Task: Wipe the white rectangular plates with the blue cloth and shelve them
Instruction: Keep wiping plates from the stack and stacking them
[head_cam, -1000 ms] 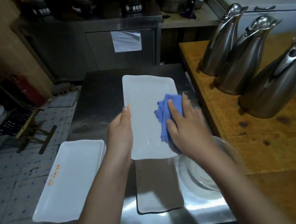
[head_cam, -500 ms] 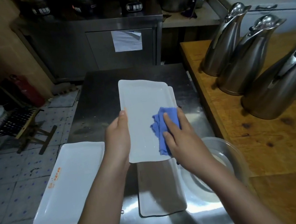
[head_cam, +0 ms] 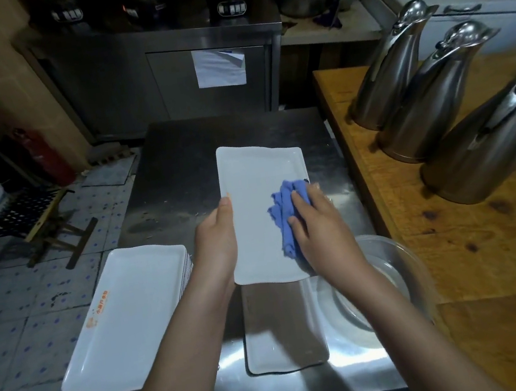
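Note:
A white rectangular plate [head_cam: 255, 195] is held above the steel table [head_cam: 179, 159]. My left hand [head_cam: 216, 237] grips its left edge, thumb on top. My right hand [head_cam: 318, 226] presses a crumpled blue cloth [head_cam: 286, 211] onto the plate's right side, fingers laid over the cloth. Directly below the held plate lies another plate [head_cam: 282, 326] flat on the table, in shadow. A stack of white rectangular plates [head_cam: 128, 317] with an orange logo sits at the table's left edge, overhanging it.
A clear glass bowl [head_cam: 388, 276] stands at the right of the steel table, under my right forearm. Three steel jugs [head_cam: 426, 91] stand on the wooden counter [head_cam: 470, 249] to the right. A steel cabinet [head_cam: 168, 75] with pots is behind. Tiled floor lies to the left.
The right hand with the cloth slid down the plate toward me, then back up along its right side. The held plate shifted slightly. The left hand keeps its grip.

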Motion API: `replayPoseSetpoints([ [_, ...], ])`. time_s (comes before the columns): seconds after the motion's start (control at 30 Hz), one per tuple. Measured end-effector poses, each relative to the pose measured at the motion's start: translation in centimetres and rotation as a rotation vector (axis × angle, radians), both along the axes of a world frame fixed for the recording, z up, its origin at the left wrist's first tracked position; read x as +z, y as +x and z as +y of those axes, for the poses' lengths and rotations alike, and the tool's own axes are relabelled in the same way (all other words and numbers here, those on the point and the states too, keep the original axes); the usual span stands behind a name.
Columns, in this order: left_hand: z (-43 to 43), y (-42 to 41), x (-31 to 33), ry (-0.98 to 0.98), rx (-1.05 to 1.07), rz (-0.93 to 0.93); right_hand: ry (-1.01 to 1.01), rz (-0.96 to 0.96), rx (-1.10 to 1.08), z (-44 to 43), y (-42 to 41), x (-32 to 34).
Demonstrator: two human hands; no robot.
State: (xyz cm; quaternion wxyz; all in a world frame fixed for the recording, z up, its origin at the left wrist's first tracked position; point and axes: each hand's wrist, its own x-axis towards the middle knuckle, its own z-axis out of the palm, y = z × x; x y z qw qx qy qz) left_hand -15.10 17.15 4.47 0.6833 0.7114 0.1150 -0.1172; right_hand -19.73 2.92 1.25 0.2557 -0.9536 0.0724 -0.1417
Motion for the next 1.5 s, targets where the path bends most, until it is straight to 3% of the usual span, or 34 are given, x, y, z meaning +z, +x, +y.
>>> replayPoseSetpoints([
  [0.3,0.0,-2.2,-1.3,-0.048,-0.045,-0.038,0.427,-0.236,-0.208,-1.7,0.5,3.3],
  [0.63,1.7,-4.7,-6.8,0.177,-0.032,-0.036,1.051,-0.120,-0.301,-1.7,-2.2,1.0],
  [0.83,2.3,-5.8,-11.9,0.362,-0.098,-0.002,1.132,-0.042,-0.348,-1.1,-3.2,-1.6],
  [1.2,2.9,-6.6,-17.1,0.495,-0.094,0.094,1.145,0.044,-0.429,-0.9,-4.1,-6.3],
  [1.37,2.2,-6.8,-17.6,0.683,-0.069,-0.060,1.141,0.076,-0.443,-0.9,-4.0,-7.0],
  [1.5,1.7,-6.8,-18.7,0.634,-0.066,-0.084,1.118,0.087,-0.435,-0.6,-3.9,-7.4],
])
